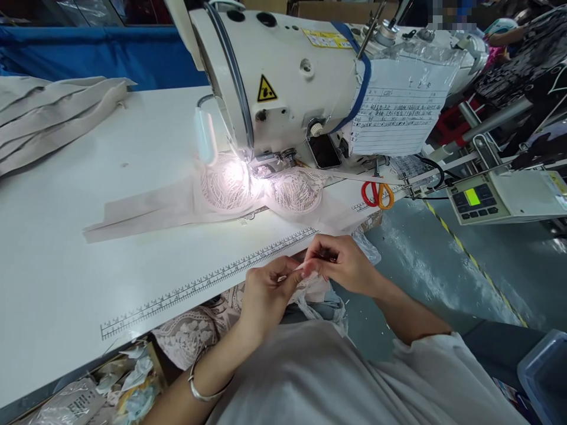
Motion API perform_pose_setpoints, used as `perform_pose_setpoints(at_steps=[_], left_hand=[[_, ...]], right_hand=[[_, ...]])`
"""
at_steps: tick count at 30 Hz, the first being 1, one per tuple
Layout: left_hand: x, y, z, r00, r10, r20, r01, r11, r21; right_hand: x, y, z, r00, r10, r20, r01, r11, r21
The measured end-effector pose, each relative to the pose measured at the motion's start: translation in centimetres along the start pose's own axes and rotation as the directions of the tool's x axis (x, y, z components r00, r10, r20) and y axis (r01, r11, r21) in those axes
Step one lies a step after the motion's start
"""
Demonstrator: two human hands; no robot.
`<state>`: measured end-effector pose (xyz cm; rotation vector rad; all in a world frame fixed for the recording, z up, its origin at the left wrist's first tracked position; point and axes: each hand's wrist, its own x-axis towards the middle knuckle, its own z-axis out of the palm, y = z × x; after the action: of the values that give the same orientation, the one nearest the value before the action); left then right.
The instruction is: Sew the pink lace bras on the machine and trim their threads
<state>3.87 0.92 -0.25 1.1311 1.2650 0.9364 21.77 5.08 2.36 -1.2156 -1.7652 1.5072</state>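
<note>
Over my lap, just off the table's front edge, my left hand (270, 290) and my right hand (339, 262) meet. Both pinch a small piece of pale fabric (303, 268) between thumbs and fingers; its exact kind is hard to make out. Beyond them a pale pink lace bra (295, 192) lies under the lit needle area of a white sewing machine (283, 82). Its long wing (146, 206) stretches left across the table. More lace fabric (190, 333) hangs below the table edge by my left forearm.
A printed ruler (208, 280) runs along the table's front edge. Scissors (377, 195) with red and orange handles sit right of the bra. Stacked fabric strips (53, 118) lie far left. A control box (505, 198) stands at right, a scrap box (128, 383) below left.
</note>
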Motion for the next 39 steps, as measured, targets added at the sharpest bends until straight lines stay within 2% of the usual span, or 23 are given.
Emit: perform_pose_setpoints(at_steps=[2, 5, 8, 11, 17, 26, 31, 34, 37, 39], left_hand=[[0.0, -0.1, -0.1, 0.999, -0.051, 0.005, 0.052, 0.995, -0.088], [0.1, -0.2, -0.4, 0.993, -0.11, 0.045, 0.117, 0.972, -0.202], [0.2, -0.2, -0.5, 0.991, -0.113, 0.073, 0.127, 0.964, -0.234], [0.2, 0.0, -0.5, 0.992, -0.097, 0.082, 0.114, 0.964, -0.239], [0.2, 0.3, -0.5, 0.99, -0.088, 0.11, 0.114, 0.96, -0.254], [0.2, 0.2, -0.6, 0.99, -0.076, 0.118, 0.099, 0.974, -0.204], [0.4, 0.2, -0.8, 0.995, -0.063, 0.076, 0.077, 0.978, -0.192], [0.4, -0.1, -1.0, 0.996, -0.08, 0.041, 0.087, 0.973, -0.212], [0.4, -0.4, -1.1, 0.994, -0.107, 0.03, 0.111, 0.961, -0.254], [0.6, -0.5, -1.2, 0.991, -0.129, 0.026, 0.131, 0.958, -0.253]], right_hand=[[0.0, 0.3, -0.7, 1.0, -0.017, -0.013, 0.017, 0.999, 0.034], [0.1, 0.5, -1.7, 0.998, -0.052, -0.027, 0.051, 0.998, -0.029], [0.2, 0.4, -2.2, 0.993, -0.085, 0.079, 0.094, 0.987, -0.128], [0.4, 0.4, -2.1, 0.983, -0.063, 0.17, 0.092, 0.981, -0.168], [0.7, 0.6, -1.3, 0.97, -0.006, 0.244, 0.008, 1.0, -0.005], [0.8, 0.9, -0.2, 0.985, 0.001, 0.173, -0.02, 0.994, 0.105], [0.5, 1.2, -1.5, 0.997, -0.053, 0.048, 0.046, 0.988, 0.146], [0.1, 2.3, -2.6, 0.99, -0.078, 0.116, 0.077, 0.997, 0.008], [-0.3, 3.7, -3.0, 0.973, 0.022, 0.228, 0.047, 0.955, -0.292], [-0.6, 4.3, -3.2, 0.949, 0.042, 0.312, 0.085, 0.921, -0.38]])
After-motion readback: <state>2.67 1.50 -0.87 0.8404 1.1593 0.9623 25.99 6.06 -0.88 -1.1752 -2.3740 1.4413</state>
